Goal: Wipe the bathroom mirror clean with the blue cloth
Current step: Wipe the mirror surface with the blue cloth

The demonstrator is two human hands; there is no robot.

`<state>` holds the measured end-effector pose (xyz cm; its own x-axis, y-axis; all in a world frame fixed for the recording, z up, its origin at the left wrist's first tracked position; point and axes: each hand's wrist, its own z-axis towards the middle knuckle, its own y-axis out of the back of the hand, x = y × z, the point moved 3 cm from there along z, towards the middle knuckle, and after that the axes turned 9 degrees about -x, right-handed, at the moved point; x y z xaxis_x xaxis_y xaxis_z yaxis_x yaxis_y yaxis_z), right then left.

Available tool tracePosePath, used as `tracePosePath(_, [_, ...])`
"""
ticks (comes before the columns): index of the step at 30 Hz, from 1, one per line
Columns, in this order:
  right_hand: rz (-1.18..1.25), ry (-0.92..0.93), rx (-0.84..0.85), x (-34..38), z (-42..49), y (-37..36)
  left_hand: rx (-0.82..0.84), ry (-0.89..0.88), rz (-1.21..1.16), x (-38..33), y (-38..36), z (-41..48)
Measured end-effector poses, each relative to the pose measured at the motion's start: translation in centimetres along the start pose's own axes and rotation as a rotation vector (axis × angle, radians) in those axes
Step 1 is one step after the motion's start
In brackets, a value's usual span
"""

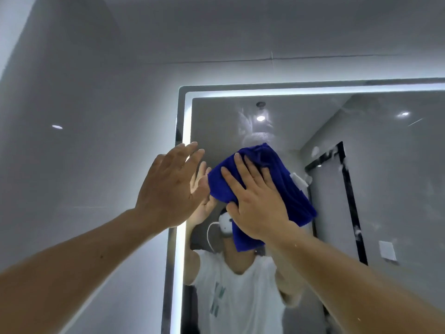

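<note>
Pressing blue cloth (260, 179) flat on mirror (337, 131), right hand (257, 201) spread.

Glossy grey wall tiles (84, 104), reflected dark doorframe (350, 189)

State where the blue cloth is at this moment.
In the head view, the blue cloth lies under the right hand, pressed against the mirror near its lit left edge, just right of the left hand.

A bathroom: glossy grey wall tiles (84, 112), a light-edged mirror (375, 189), a ceiling spotlight (260, 118) in its reflection.
</note>
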<state>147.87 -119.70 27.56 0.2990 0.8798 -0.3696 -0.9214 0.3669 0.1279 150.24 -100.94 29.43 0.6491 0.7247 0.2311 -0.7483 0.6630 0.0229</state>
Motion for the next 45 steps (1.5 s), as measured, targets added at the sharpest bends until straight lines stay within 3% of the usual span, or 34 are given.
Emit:
tracePosePath(4, [-0.067,0.05,0.02,-2.4,0.4,0.3,-0.028,0.031,-0.027,0.6,-0.3,0.9])
tracePosePath(9, [-0.034,-0.252,-0.057,-6.6,6.8,1.0,-0.035,0.013,-0.057,1.2,-0.6,1.9])
tracePosePath(14, [0.039,-0.411,-0.095,-5.6,13.0,1.0,-0.077,-0.01,-0.075,1.9,-0.9,3.4])
tracePosePath(16, [0.033,-0.38,-0.114,-4.3,13.3,0.8,-0.085,0.009,-0.105,1.9,-1.2,3.9])
tracePosePath(22, [0.005,-0.04,-0.096,-3.7,6.6,0.8,-0.107,-0.032,-0.108,1.1,-2.4,4.1])
tracePosePath(25, [0.007,0.004,-0.062,-5.9,6.8,1.1,-0.118,-0.035,-0.095,1.0,-2.6,4.3])
tracePosePath(31, [0.009,-0.383,-0.133,-8.5,14.6,1.5,-0.127,-0.021,-0.114,2.0,-2.1,5.2])
tracePosePath(34, [0.031,-0.435,-0.104,-7.6,17.9,1.4,-0.139,-0.037,-0.119,2.4,-1.7,5.4])
tracePosePath(39, [0.03,-0.302,-0.092,-7.2,19.6,1.7,-0.155,-0.017,-0.1,2.9,-1.9,6.2])
tracePosePath(45, [0.068,0.181,-0.04,-5.4,13.1,1.7,-0.16,0.024,-0.114,2.6,-2.8,6.4])
